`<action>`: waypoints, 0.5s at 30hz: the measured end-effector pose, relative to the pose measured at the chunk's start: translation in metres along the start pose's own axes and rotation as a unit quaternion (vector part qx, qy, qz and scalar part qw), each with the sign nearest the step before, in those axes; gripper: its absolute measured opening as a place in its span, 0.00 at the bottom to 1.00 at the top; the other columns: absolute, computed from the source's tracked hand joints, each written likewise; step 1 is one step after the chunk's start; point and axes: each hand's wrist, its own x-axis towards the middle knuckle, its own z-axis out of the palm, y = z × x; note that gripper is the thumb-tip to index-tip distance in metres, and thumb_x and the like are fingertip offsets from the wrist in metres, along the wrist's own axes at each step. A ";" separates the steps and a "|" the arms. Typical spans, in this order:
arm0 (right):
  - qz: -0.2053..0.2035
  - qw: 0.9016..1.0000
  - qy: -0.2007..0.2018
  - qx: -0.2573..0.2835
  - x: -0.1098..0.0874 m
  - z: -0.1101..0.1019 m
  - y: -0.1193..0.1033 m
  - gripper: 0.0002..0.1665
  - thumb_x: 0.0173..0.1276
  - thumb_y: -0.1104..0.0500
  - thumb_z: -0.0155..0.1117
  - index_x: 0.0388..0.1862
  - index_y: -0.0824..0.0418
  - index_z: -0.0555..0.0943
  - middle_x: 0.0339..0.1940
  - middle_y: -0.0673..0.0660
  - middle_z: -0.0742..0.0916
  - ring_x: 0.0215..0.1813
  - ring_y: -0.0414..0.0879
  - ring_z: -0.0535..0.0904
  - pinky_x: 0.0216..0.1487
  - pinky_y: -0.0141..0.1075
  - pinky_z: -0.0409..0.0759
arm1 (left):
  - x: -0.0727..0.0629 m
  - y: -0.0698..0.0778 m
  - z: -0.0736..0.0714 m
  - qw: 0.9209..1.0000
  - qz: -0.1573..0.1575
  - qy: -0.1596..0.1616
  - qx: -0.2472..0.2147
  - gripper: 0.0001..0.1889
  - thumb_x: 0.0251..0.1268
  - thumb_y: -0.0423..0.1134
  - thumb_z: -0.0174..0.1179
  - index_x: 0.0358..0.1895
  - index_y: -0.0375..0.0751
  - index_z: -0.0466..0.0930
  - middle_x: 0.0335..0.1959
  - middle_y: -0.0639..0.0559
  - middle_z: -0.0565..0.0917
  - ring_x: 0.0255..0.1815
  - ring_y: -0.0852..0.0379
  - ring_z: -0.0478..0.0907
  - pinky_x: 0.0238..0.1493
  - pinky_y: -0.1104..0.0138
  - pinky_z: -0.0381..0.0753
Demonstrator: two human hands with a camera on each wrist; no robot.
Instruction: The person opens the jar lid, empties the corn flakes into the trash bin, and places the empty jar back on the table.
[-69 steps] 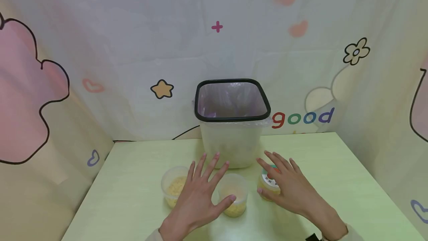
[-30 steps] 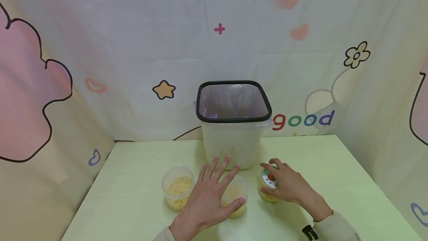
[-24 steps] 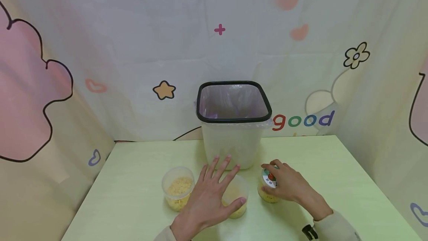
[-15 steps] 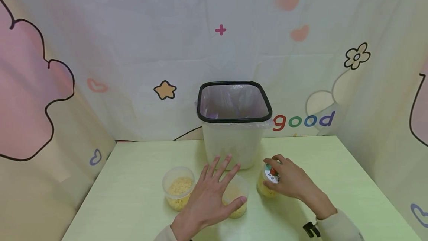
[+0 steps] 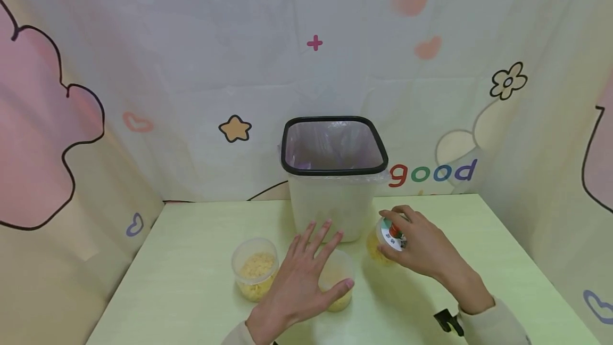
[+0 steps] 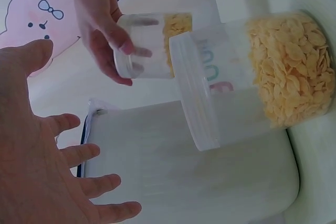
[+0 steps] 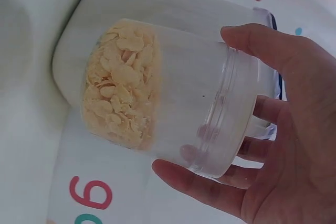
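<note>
My right hand [image 5: 426, 246] grips a clear plastic jar [image 5: 377, 252] by its lid, thumb on one side and fingers on the other. The lid has a white and green label with a red picture. Pale yellow flakes [image 7: 123, 82] fill the jar's lower part, and it hangs tilted above the table in the right wrist view. My left hand [image 5: 301, 286] hovers with fingers spread over a second jar of flakes [image 6: 291, 72], touching nothing, and partly hides it in the head view. A third jar [image 5: 256, 281] with flakes stands to its left.
A white bin [image 5: 330, 204] with a black rim and a clear liner stands behind the jars, against a printed cloth backdrop [image 5: 215, 57]. The pale green table [image 5: 182, 260] runs to the cloth on the sides.
My right hand has closed round the right jar's lid and raised it off the table, tilting it. My left hand shifted slightly right early on, then stayed still over the middle jar.
</note>
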 end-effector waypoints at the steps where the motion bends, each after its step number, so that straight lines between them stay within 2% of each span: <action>1: -0.003 1.000 0.002 0.000 0.001 -0.002 -0.002 0.38 0.54 0.42 0.75 0.63 0.51 0.77 0.57 0.56 0.80 0.48 0.51 0.78 0.39 0.43 0.81 | 0.000 0.000 0.000 1.000 -0.001 0.001 -0.001 0.41 0.66 0.74 0.40 0.79 0.63 0.48 0.82 0.60 0.45 0.82 0.45 0.46 0.75 0.42 0.56; 9: -0.035 0.999 0.037 0.000 0.006 -0.018 -0.018 0.37 0.55 0.43 0.74 0.63 0.52 0.77 0.57 0.56 0.80 0.48 0.51 0.78 0.40 0.44 0.82 | 0.002 -0.001 -0.001 1.000 0.001 0.026 -0.014 0.42 0.65 0.73 0.43 0.79 0.60 0.49 0.82 0.57 0.47 0.82 0.46 0.45 0.75 0.42 0.57; 15: -0.053 0.996 0.074 0.006 0.007 -0.027 -0.027 0.38 0.54 0.43 0.75 0.63 0.53 0.76 0.58 0.57 0.79 0.48 0.51 0.79 0.41 0.45 0.82 | 0.003 -0.003 -0.002 0.999 0.000 0.042 -0.024 0.43 0.65 0.73 0.45 0.79 0.62 0.46 0.82 0.61 0.44 0.83 0.49 0.43 0.76 0.44 0.56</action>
